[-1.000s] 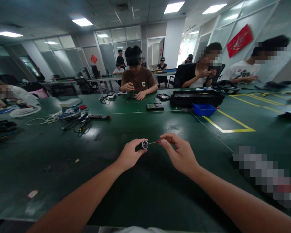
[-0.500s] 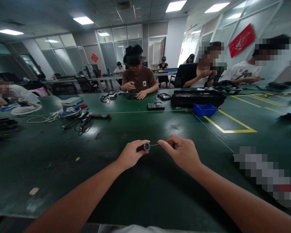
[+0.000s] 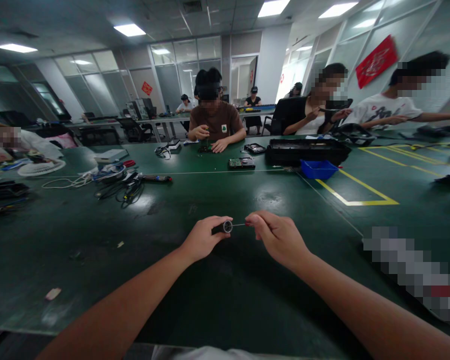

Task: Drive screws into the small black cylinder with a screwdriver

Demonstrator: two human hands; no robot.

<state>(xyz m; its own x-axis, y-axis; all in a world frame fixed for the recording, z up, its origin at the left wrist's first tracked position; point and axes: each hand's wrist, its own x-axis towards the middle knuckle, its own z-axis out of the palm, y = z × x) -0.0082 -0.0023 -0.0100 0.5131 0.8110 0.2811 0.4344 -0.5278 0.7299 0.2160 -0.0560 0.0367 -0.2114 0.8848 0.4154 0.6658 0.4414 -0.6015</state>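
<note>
My left hand (image 3: 204, 239) is closed, thumb and fingers pinching a short dark cylinder with a pale ring-shaped end (image 3: 228, 226). That round end faces me; its kind I cannot make out. My right hand (image 3: 279, 234) is wrapped round the handle of a screwdriver (image 3: 239, 224). The thin metal shaft points left and reaches the side of the cylinder. Most of the handle is hidden by my fingers, with a bit of red showing at its front. Both hands are raised over the green table (image 3: 195, 300).
Ahead lie a circuit-board device (image 3: 242, 163), a blue bin (image 3: 318, 170) and a long black casing (image 3: 307, 151). A tangle of cables (image 3: 125, 187) sits at the left. Across the table a person in a brown shirt (image 3: 217, 122) works. A blurred-out object (image 3: 412, 270) lies at right.
The fingers of my right hand have rolled over the screwdriver handle, which they now cover. My left hand and the cylinder stay in place. Co-workers at the right have moved their arms.
</note>
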